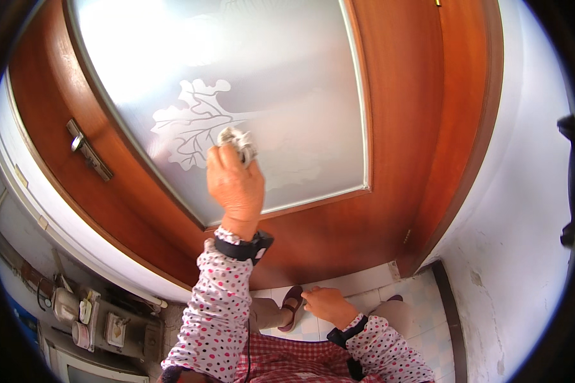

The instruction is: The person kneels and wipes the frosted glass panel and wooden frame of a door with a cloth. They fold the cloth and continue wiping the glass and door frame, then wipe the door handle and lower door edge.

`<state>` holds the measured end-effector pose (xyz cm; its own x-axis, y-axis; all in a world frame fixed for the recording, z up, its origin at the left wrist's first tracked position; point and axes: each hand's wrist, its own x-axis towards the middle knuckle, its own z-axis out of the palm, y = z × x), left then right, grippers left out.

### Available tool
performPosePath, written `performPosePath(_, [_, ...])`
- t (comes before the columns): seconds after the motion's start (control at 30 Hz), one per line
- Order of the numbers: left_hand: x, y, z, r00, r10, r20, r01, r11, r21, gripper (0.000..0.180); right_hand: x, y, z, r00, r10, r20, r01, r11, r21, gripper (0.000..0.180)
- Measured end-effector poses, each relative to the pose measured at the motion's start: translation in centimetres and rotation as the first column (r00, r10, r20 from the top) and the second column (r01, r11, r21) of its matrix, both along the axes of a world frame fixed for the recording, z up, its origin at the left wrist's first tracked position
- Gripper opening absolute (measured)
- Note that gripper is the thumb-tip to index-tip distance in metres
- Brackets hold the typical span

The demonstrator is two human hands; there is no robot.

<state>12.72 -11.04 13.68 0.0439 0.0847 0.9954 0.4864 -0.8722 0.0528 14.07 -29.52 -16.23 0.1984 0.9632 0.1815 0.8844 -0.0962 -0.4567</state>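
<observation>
Left hand (235, 182) raised and closed around a crumpled grey-white cloth (238, 142), pressed against the frosted glass panel (287, 83) of a reddish wooden door (421, 127); right hand (327, 302) held low near the knee, fingers loosely curled, holding nothing visible; wiping, judged the step in hand, best done with the cloth kept flat and bunched firmly under the fingertips, pressing evenly, working in overlapping strokes across the panel and into the corners by the wooden frame, taking care over the etched tree pattern (195, 124) where grime could lodge in the lines. Cloth small, wadded, pale and somewhat dingy, peeking above the knuckles, touching the glass just right of the tree motif; metal door handle (88, 150) well apart at left; tiled floor (370, 290) below.
</observation>
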Motion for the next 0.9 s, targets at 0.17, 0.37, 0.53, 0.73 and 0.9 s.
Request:
performPosePath(0.17, [6.2, -4.8, 1.0, 0.992, -0.11, -0.059, 0.117, 0.986, 0.118, 0.024, 0.0, 0.1, 0.2, 1.0, 0.002, -0.026, 0.0, 0.999, 0.051, 0.024])
performPosePath(0.37, [11.9, -9.2, 0.6, 0.965, -0.171, -0.201, 0.201, 0.969, 0.142, 0.028, 0.3, -0.5, 0.9, 0.999, -0.018, -0.033, 0.021, 0.996, 0.088, 0.023])
performPosePath(0.53, [13.0, -10.5, -0.1, 0.931, -0.209, -0.298, 0.264, 0.952, 0.157, 0.027, 0.9, -0.3, 0.6, 0.998, -0.037, -0.052, 0.038, 0.999, 0.028, 0.027])
performPosePath(0.73, [8.3, -6.9, 0.6, 0.912, -0.339, -0.23, 0.351, 0.936, 0.012, 0.031, 1.6, -0.2, -0.3, 0.998, -0.062, -0.029, 0.067, 0.972, 0.224, 0.023])
performPosePath(0.9, [0.4, -0.3, 0.7, 0.988, -0.138, -0.064, 0.142, 0.988, 0.062, 0.027, 1.3, -0.1, -0.3, 0.998, -0.067, 0.004, 0.067, 0.996, -0.062, 0.038])
